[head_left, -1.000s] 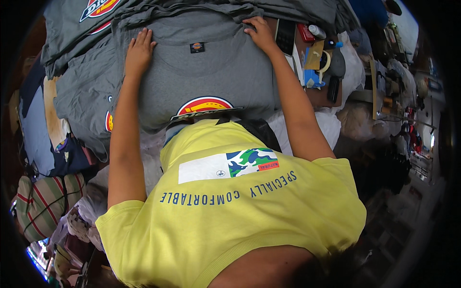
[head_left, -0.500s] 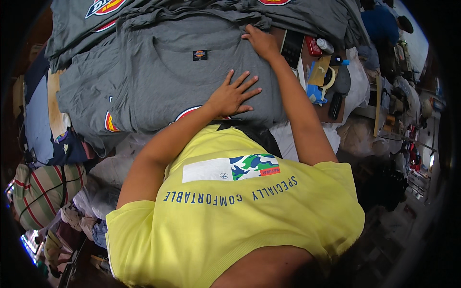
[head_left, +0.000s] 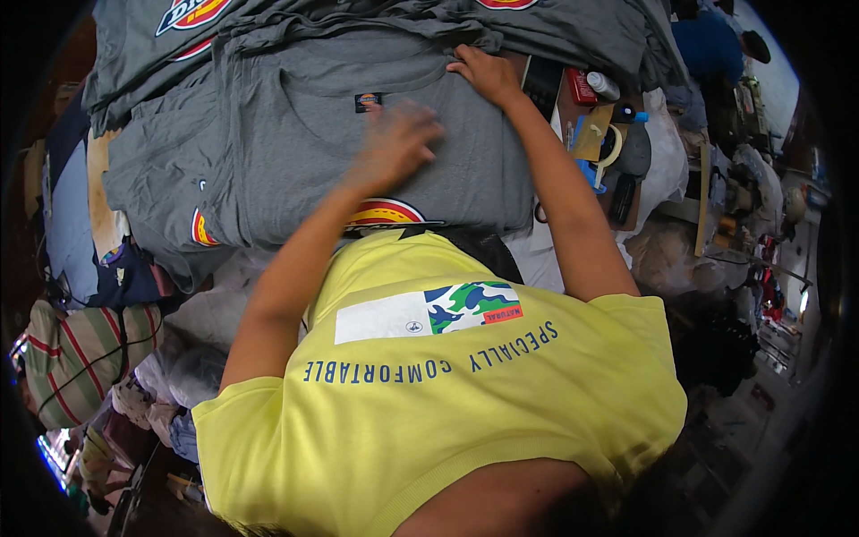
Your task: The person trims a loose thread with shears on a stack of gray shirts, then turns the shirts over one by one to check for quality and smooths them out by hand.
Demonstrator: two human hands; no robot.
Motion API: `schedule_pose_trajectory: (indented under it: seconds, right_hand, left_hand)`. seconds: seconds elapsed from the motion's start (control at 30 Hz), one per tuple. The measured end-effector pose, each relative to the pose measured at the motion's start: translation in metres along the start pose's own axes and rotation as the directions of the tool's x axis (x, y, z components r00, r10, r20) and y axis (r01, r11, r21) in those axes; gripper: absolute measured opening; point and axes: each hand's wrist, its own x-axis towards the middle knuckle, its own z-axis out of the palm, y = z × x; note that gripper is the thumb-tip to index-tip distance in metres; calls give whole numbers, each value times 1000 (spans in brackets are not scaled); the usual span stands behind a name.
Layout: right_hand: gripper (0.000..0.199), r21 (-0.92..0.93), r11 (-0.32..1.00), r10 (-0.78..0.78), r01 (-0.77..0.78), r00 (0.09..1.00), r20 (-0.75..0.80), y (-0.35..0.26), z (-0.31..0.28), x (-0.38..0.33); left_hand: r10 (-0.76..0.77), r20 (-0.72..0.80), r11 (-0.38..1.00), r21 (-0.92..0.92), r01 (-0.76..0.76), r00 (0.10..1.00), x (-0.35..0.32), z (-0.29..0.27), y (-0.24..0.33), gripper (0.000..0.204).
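A grey T-shirt (head_left: 358, 179) lies spread in front of me on a layered pile of grey garments, its neckline toward the far side. A small dark label (head_left: 368, 103) sits inside its neck, and part of a red and yellow print shows at the near edge. My right hand (head_left: 488, 76) is at the shirt's far right shoulder, fingers bent and closed on the cloth there. Over the middle of the shirt, just below the neckline, my left hand (head_left: 398, 148) is smeared by motion; its fingers cannot be made out.
More grey printed shirts (head_left: 582, 40) lie along the far side. To the right are a tape roll (head_left: 610, 148), a red can-like item (head_left: 581, 87), a silver can (head_left: 603, 86) and a black item (head_left: 624, 199). A striped bundle (head_left: 85, 358) stands at lower left.
My left hand, which lay flat with fingers spread on the shirt, has moved left and slightly farther away, uncovering more of the print. My right hand has stayed at the shoulder.
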Motion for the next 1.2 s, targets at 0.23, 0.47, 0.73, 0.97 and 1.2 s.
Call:
schedule_pose_trajectory:
  seconds: [0.23, 0.47, 0.73, 0.97, 1.2]
  right_hand:
    - [37, 97, 979, 167, -181, 977, 135, -13, -9, 9]
    - [35, -112, 991, 72, -67, 996, 44, -13, -3, 8]
    - [35, -205, 978, 17, -37, 995, -101, -11, 7, 7]
    - [35, -251, 959, 121, -128, 992, -44, -20, 4, 11]
    - [29, 340, 893, 355, -294, 925, -132, 0, -19, -11]
  left_hand:
    - [-242, -465, 691, 534, 488, 851, -31, -86, -153, 29]
    - [-283, -197, 793, 502, 345, 939, -28, -100, -202, 36]
    - [-326, -123, 812, 471, 345, 937, -29, -93, -222, 39]
    - [-260, -216, 764, 550, 337, 941, -26, -86, -219, 42]
    - [-332, -517, 896, 87, 434, 789, -49, -109, -210, 40]
